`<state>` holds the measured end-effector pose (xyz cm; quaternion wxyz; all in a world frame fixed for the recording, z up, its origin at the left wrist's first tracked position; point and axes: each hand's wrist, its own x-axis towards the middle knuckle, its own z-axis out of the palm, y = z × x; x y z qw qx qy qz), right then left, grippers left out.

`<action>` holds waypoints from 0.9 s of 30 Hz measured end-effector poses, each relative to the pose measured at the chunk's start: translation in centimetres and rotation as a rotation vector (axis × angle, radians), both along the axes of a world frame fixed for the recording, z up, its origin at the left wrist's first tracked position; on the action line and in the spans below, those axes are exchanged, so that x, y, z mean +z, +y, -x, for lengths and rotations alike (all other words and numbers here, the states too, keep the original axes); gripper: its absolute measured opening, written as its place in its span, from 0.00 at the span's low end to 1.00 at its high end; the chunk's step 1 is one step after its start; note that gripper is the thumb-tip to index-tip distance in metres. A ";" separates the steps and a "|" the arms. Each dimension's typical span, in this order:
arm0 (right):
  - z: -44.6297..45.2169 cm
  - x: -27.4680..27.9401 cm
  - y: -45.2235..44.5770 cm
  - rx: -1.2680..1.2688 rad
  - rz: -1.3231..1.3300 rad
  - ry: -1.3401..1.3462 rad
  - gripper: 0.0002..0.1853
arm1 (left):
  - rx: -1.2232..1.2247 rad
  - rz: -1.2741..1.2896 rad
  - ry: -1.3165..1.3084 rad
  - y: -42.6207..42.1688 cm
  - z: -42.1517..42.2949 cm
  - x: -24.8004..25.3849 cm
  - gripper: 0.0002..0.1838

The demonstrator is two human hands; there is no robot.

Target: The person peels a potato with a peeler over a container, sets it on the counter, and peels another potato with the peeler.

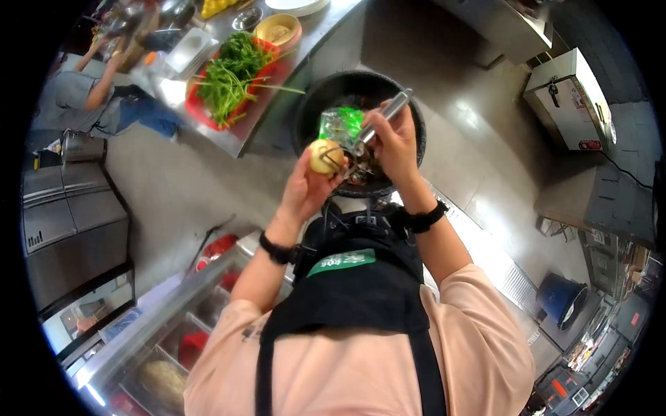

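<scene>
My left hand point(309, 191) grips a pale, round potato point(325, 155), fingers wrapped around its lower side. A metal peeler point(390, 111) is in my right hand point(397, 145), its handle slanting up to the right. The peeler's dark head lies against the potato's right side. Both hands are above a round black bin point(309, 97), which contains a clear and green plastic bag point(341, 125) and scraps. How much skin is left on the potato is too blurred to tell.
A steel counter point(291, 76) at upper left bears a red basket point(196, 104) of leafy greens point(232, 76) and a round tan container point(281, 31). Another person point(87, 100) stands beyond it. Food trays point(163, 374) lie at lower left; a white cabinet point(565, 104) stands at right.
</scene>
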<state>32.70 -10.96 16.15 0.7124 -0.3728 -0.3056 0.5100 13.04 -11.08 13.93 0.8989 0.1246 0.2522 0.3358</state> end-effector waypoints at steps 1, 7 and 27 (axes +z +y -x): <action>0.1 0.1 -0.2 0.005 0.010 -0.003 0.16 | 0.014 -0.016 0.046 -0.2 -0.1 0.5 0.26; -0.7 -0.5 0.0 0.063 0.018 -0.007 0.14 | 0.132 -0.020 0.050 -1.1 -1.1 0.6 0.25; -5.2 -5.1 4.2 0.065 0.121 -0.054 0.11 | 0.015 0.044 0.130 -1.1 -3.8 -0.7 0.28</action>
